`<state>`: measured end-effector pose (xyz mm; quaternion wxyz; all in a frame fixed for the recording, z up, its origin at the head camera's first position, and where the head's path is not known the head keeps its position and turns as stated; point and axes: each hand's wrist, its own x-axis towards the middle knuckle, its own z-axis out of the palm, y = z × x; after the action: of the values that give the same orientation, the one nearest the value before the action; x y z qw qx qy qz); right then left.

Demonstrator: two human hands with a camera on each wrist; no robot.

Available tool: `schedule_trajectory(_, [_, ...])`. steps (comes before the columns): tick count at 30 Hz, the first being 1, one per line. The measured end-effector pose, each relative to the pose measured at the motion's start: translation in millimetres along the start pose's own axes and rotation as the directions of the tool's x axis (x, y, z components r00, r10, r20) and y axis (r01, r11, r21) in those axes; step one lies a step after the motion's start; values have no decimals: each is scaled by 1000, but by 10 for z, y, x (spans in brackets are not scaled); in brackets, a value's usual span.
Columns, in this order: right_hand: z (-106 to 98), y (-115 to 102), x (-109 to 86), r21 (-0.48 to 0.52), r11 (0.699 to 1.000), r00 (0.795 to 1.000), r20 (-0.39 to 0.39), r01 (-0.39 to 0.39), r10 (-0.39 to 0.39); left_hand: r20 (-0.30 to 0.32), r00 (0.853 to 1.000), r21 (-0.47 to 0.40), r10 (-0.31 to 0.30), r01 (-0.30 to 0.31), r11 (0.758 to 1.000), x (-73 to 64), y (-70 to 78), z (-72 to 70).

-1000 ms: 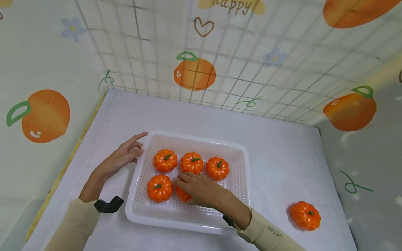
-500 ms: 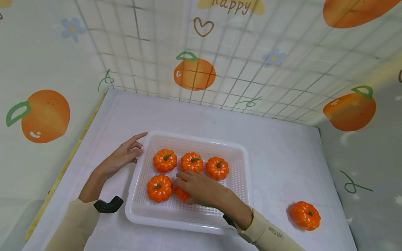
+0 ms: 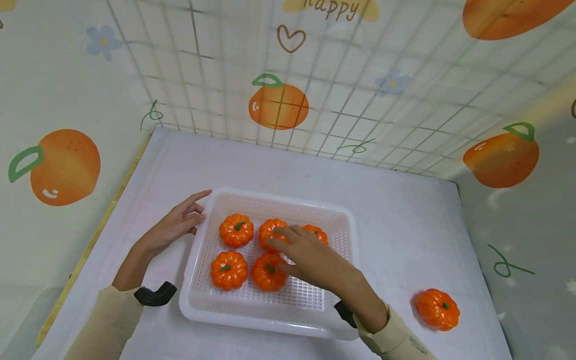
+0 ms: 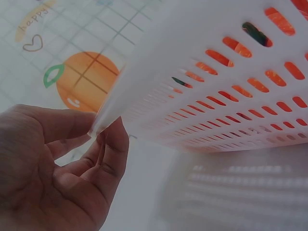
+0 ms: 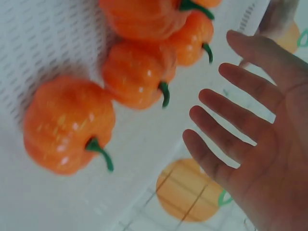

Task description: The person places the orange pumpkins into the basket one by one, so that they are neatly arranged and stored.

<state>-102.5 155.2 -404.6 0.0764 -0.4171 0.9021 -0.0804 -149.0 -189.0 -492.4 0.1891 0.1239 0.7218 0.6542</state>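
In the head view a white plastic basket (image 3: 265, 320) holds several shiny orange toy pumpkins with green stems. My left hand (image 3: 177, 220) is at its left edge; in the left wrist view the fingers (image 4: 115, 144) pinch the rim from both sides. My right hand (image 3: 310, 255) hovers over the basket with spread fingers, holding nothing. Beneath its fingertips lies the front middle pumpkin (image 3: 267, 277), partly covered by the hand. The back middle pumpkin (image 3: 270, 232) and back right pumpkin (image 3: 320, 234) are also partly hidden. The right wrist view shows the right fingers (image 5: 236, 108) apart from the pumpkins.
One more pumpkin (image 3: 436, 310) lies on the white table (image 3: 396, 225) to the right of the basket. Cloth walls with printed oranges (image 3: 279, 107) enclose the table at the back and both sides.
My right hand has let go of the front middle pumpkin and moved up and to the right. That pumpkin now shows more fully. The left hand has stayed in place.
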Motion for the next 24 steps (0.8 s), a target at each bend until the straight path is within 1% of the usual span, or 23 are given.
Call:
schedule_trajectory(3, [-34,69,-83,22,998,998,-27,-51,51,0,1000,1,-1,1,1000,-2,6,3])
schedule_trajectory(6, [-50,150,-184,15,994,993,-58,-105,106,1,1000,4,-6,6,1000,-5,14,8])
schedule_trajectory(9, [-65,244,-306,16,984,980,-94,-176,177,-1,1000,9,-10,10,1000,-8,16,11])
schedule_trajectory(11, [-74,318,-405,18,973,966,-117,-230,230,-2,1000,13,-9,9,1000,-9,15,12])
schedule_trajectory(14, [-90,432,-578,23,945,935,-135,-326,326,0,1000,13,-7,7,1000,-5,6,13])
schedule_trajectory(18, [-85,593,-859,37,890,877,-155,-455,455,7,1000,9,-1,1,1000,-11,8,13])
schedule_trajectory(21, [-59,713,-1099,63,853,832,-190,-519,520,7,1000,7,-1,1,1000,-17,15,12])
schedule_trajectory(24, [-21,825,-1342,88,821,790,-229,-565,569,6,1000,6,-2,1,1000,-18,20,12])
